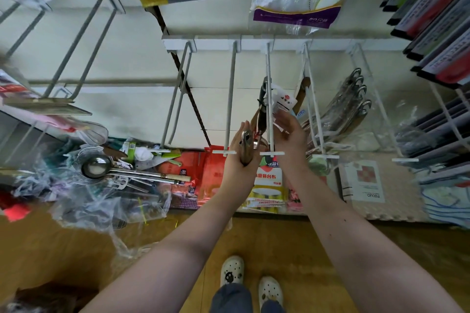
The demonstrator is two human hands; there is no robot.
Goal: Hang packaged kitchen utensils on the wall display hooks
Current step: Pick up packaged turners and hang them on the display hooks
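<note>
My left hand (240, 157) grips the metal handle end of a utensil (246, 146) just left of a white wall hook (269, 109). My right hand (290, 134) is on the other side of that hook, fingers spread and touching a clear package with a white label (282, 100) that hangs on the hook beside a dark-handled utensil (262, 99). The hook's price-tag bar (271, 153) sits between my wrists. An empty hook (230, 99) is to the left.
Packaged metal ladles (348, 101) hang on the hooks to the right. A pile of loose ladles (99, 166), plastic wrap and packets lies on the floor at left. Cutting boards (437, 7) fill racks at upper right. My feet (251, 279) stand on the wooden floor.
</note>
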